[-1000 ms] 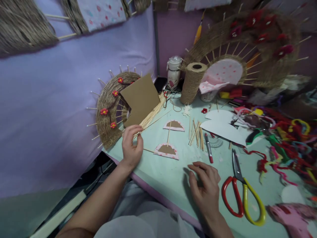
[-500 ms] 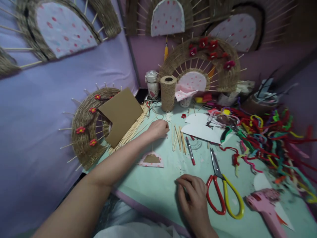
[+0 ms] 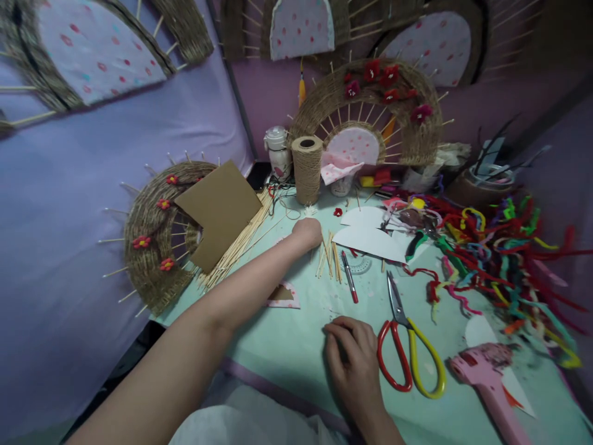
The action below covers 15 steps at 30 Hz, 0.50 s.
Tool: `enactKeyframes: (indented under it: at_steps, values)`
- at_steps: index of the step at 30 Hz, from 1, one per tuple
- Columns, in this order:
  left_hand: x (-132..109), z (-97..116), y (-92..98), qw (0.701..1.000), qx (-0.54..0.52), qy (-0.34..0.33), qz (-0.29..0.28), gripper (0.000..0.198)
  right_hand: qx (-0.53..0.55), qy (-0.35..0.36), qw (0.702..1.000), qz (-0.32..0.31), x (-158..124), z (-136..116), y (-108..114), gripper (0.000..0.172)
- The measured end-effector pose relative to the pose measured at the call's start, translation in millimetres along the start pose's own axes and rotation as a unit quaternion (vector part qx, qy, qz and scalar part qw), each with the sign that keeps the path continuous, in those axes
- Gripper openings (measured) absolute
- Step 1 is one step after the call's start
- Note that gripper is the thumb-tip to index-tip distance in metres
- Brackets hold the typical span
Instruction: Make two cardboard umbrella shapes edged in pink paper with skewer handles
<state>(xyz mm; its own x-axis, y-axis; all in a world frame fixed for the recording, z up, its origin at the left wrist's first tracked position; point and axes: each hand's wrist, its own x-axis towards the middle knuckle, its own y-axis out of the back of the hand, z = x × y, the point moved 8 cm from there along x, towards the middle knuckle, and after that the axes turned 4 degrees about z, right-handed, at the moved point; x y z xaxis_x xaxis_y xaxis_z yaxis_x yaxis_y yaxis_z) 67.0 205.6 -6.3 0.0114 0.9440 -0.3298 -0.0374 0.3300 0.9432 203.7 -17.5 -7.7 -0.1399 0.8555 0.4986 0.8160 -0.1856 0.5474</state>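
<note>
My left hand [image 3: 307, 235] reaches over the table, at the left edge of a small pile of short bamboo sticks [image 3: 330, 256]. Its fingers are hidden behind the back of the hand, so any hold on a stick cannot be made out. Beneath my left forearm lies a small half-round piece of brown card edged with dotted cloth [image 3: 290, 295], partly covered. My right hand [image 3: 352, 352] rests near the front edge, fingers loosely curled, a gap between thumb and fingers, nothing visible in it. Just right of it are scissors [image 3: 399, 324] with red and yellow handles.
A pen [image 3: 349, 278] and a clear protractor [image 3: 359, 262] lie mid-table, before white paper half-rounds [image 3: 370, 241]. Behind stands a twine spool [image 3: 306, 173]. Brown cardboard [image 3: 222, 213] leans at left over long sticks [image 3: 231, 262]. A pink glue gun [image 3: 486, 377] and colourful pipe cleaners [image 3: 504, 266] occupy the right.
My left hand has moved a little right to the short sticks, its forearm covering more of the cloth-edged half-round. My right hand stays resting on the table. The view has shifted slightly.
</note>
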Motion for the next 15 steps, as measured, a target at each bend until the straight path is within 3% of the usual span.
enactKeyframes:
  at_steps: [15]
  values:
    - [-0.7,-8.9,-5.7,0.999,-0.033,0.036,-0.019,0.033,-0.023,-0.004,1.0,0.016,-4.9,-1.9,2.3,0.014]
